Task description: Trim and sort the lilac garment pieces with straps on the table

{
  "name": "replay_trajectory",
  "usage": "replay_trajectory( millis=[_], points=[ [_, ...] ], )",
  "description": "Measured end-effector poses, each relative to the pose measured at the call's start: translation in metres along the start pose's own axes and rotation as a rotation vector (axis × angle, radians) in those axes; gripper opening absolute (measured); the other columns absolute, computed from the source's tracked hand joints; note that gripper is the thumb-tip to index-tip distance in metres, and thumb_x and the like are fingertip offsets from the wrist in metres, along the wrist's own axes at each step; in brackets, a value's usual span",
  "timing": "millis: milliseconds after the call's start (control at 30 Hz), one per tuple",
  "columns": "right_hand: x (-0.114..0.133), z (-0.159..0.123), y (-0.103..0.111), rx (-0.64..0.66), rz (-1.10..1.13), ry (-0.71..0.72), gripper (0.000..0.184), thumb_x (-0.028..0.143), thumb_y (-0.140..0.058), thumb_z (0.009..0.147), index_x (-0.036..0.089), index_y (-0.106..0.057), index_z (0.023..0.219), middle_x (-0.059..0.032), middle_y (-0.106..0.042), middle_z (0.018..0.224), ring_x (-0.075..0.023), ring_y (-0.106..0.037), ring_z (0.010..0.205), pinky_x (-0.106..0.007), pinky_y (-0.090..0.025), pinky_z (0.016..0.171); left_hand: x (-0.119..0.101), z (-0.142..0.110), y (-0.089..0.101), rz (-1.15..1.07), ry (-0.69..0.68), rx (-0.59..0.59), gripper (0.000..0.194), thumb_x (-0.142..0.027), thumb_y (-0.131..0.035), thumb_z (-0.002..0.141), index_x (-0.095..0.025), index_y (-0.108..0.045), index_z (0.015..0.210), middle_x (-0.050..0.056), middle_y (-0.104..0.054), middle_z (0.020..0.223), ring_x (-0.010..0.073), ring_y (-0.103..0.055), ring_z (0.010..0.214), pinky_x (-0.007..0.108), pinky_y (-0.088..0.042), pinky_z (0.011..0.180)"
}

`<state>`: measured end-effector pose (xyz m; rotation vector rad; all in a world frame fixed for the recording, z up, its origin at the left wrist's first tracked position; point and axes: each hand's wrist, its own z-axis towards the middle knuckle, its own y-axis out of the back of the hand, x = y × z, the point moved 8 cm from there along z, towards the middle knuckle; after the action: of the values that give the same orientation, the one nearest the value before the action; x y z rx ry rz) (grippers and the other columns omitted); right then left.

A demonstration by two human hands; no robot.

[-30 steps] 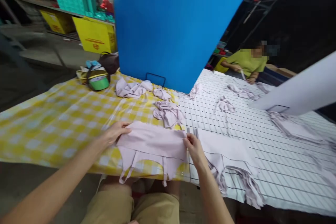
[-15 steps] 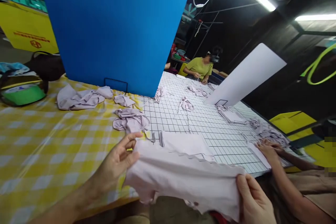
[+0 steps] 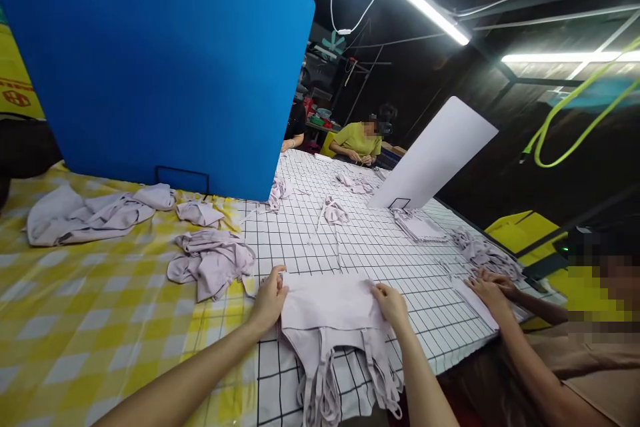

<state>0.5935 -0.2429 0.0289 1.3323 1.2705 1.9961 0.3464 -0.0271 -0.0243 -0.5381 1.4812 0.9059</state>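
A pale lilac camisole (image 3: 330, 307) lies flat on the white gridded cloth in front of me, its thin straps trailing toward my body. Several straps hang together there, so more tops seem stacked beneath it. My left hand (image 3: 271, 297) pinches its far left corner. At the far right corner, my right hand (image 3: 391, 305) grips the edge between thumb and fingers. Left of my left hand sits a crumpled lilac garment (image 3: 213, 260), close but apart from it.
A blue panel (image 3: 175, 73) stands at the left on a wire stand, and a white panel (image 3: 440, 153) at the right. More garments (image 3: 95, 213) lie on the yellow checked cloth (image 3: 115, 320). A co-worker's hands (image 3: 487, 287) work at the right; another person (image 3: 360, 140) sits across.
Both hands have moved forward and laid the camisole, held stretched in the air before, down over the stack on the table. My view has shifted to the right.
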Motion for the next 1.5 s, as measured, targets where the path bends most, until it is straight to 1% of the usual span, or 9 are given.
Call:
replay_trajectory(
  millis=[100, 400, 533, 667, 800, 1033, 1267, 1367, 1500],
  points=[
    [-0.006, 0.006, -0.020, 0.019, -0.050, -0.009, 0.025, 0.038, -0.044, 0.075, 0.023, -0.063, 0.068, -0.0032, -0.068, 0.071, -0.0203, -0.059, 0.070, -0.027, -0.040, 0.060, 0.006, 0.007, -0.006, 0.050, -0.037, 0.015, 0.039, -0.014, -0.043, 0.071, -0.017, -0.046, 0.110, -0.006, -0.040, 0.063, 0.0120, -0.046, 0.058, 0.024, -0.039, 0.061],
    [-0.016, 0.019, -0.020, 0.038, -0.206, -0.018, 0.027, 0.038, -0.039, 0.083, 0.024, -0.061, 0.080, -0.0031, -0.067, 0.076, -0.0188, -0.059, 0.074, -0.025, -0.038, 0.060, 0.005, 0.009, -0.013, 0.206, -0.094, 0.010, 0.040, -0.011, -0.043, 0.076, -0.017, -0.044, 0.115, -0.002, -0.050, 0.071, 0.0148, -0.055, 0.072, 0.028, -0.045, 0.072],
    [-0.014, 0.015, -0.028, 0.043, -0.297, -0.004, 0.029, 0.038, -0.037, 0.086, 0.023, -0.060, 0.077, -0.0036, -0.066, 0.079, -0.0188, -0.058, 0.073, -0.026, -0.037, 0.058, 0.003, 0.007, -0.018, 0.387, -0.170, 0.038, 0.049, -0.005, -0.040, 0.077, -0.017, -0.038, 0.124, 0.008, -0.055, 0.104, 0.0172, -0.057, 0.093, 0.032, -0.046, 0.083],
    [0.001, 0.014, -0.020, -0.037, -0.371, -0.001, 0.035, 0.036, -0.028, 0.089, 0.018, -0.057, 0.099, -0.0109, -0.058, 0.104, -0.0237, -0.057, 0.082, -0.032, -0.039, 0.060, -0.002, -0.007, -0.015, 0.579, -0.254, 0.067, 0.055, -0.006, -0.039, 0.078, -0.019, -0.031, 0.131, 0.012, -0.043, 0.124, 0.0210, -0.056, 0.102, 0.034, -0.049, 0.082],
    [0.050, 0.022, -0.036, -0.025, -0.373, 0.127, 0.034, 0.030, -0.029, 0.089, 0.015, -0.052, 0.109, -0.0126, -0.050, 0.111, -0.0261, -0.052, 0.098, -0.034, -0.042, 0.065, -0.009, -0.042, 0.000, 0.701, -0.467, 0.064, 0.059, -0.007, -0.042, 0.076, -0.021, -0.031, 0.132, 0.011, -0.041, 0.128, 0.0251, -0.049, 0.113, 0.042, -0.046, 0.092],
    [0.191, 0.026, -0.134, 0.252, -0.254, 0.551, 0.021, 0.020, -0.045, 0.083, 0.019, -0.060, 0.098, -0.0103, -0.052, 0.110, -0.0250, -0.050, 0.104, -0.031, -0.045, 0.066, 0.006, -0.091, 0.072, 0.799, -0.599, 0.069, 0.060, -0.007, -0.043, 0.076, -0.022, -0.033, 0.133, 0.009, -0.047, 0.128, 0.0210, -0.050, 0.112, 0.033, -0.047, 0.092],
    [0.322, -0.031, -0.199, 0.425, -0.069, 0.927, 0.044, 0.036, -0.055, 0.080, 0.024, -0.048, 0.121, -0.0077, -0.052, 0.119, -0.0205, -0.051, 0.105, -0.030, -0.043, 0.081, 0.055, -0.083, 0.159, 0.748, -0.301, -0.102, 0.050, -0.016, -0.042, 0.081, -0.025, -0.040, 0.131, 0.007, -0.050, 0.127, 0.0209, -0.051, 0.113, 0.033, -0.046, 0.093],
    [0.347, -0.065, -0.210, 0.425, -0.118, 1.001, 0.025, 0.022, -0.051, 0.081, 0.014, -0.058, 0.105, -0.0133, -0.060, 0.099, -0.0245, -0.054, 0.095, -0.036, -0.040, 0.080, 0.066, -0.070, 0.170, 0.498, -0.136, -0.087, 0.046, -0.024, -0.044, 0.081, -0.023, -0.046, 0.127, 0.010, -0.050, 0.126, 0.0230, -0.051, 0.112, 0.036, -0.046, 0.093],
    [0.355, -0.125, -0.201, 0.479, -0.121, 1.175, 0.012, 0.016, -0.049, 0.081, 0.017, -0.061, 0.083, -0.0057, -0.062, 0.082, -0.0183, -0.055, 0.081, -0.032, -0.036, 0.079, 0.076, -0.051, 0.178, 0.021, 0.127, -0.094, 0.050, -0.045, -0.044, 0.081, -0.017, -0.047, 0.123, 0.012, -0.058, 0.115, 0.0221, -0.059, 0.097, 0.034, -0.051, 0.083]
  ],
)
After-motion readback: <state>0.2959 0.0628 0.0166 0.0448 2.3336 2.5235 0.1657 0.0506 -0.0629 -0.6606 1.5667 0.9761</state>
